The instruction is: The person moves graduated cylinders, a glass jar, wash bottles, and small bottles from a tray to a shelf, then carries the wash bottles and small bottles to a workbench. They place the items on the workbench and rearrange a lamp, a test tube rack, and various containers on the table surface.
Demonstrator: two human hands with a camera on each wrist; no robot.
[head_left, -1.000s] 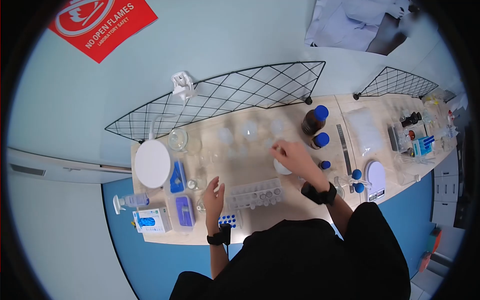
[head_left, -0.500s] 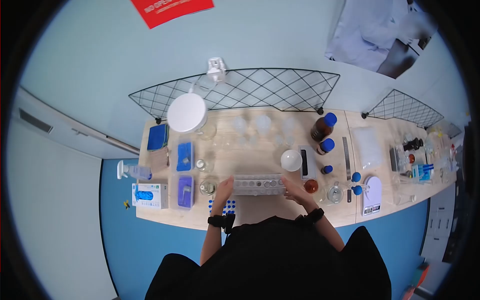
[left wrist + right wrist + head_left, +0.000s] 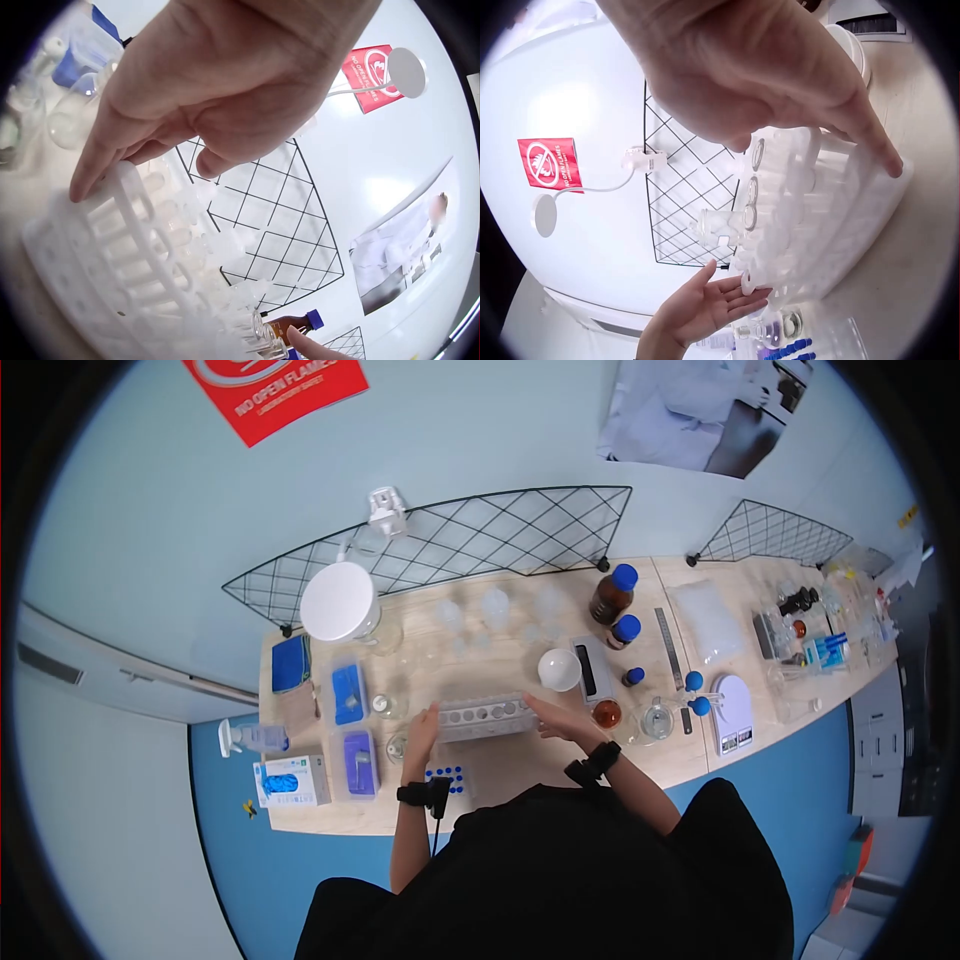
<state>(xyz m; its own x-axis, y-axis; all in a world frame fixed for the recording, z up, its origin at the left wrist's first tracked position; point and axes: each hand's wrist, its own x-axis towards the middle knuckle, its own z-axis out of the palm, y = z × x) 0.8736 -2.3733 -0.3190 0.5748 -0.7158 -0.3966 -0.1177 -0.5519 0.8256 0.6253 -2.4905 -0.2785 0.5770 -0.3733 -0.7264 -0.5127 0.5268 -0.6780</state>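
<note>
A white test tube rack (image 3: 487,717) with several clear glass tubes stands in front of the person, between both hands. At its left end is the left hand (image 3: 421,732); the right wrist view shows that hand (image 3: 705,309) with straight fingers against the rack's end and the thumb raised apart. The right hand (image 3: 562,722) is at the other end, its fingers spread in the head view. From the right wrist, an extended finger of this hand (image 3: 757,67) lies along the rack (image 3: 840,217), with the thumb near the tube mouths.
Behind the rack's right end are a white bowl (image 3: 560,670) and a grey device (image 3: 594,685) with a dark window. Blue-capped amber bottles (image 3: 611,598), a brown dish (image 3: 606,713) and a beaker (image 3: 656,722) stand right. Plastic boxes (image 3: 361,764) lie left; a wire grid (image 3: 450,540) runs behind.
The right hand has come from over the white bowl to the rack's right end, and the left hand has reached the left end. The head view has turned; the rack is slightly further left.
</note>
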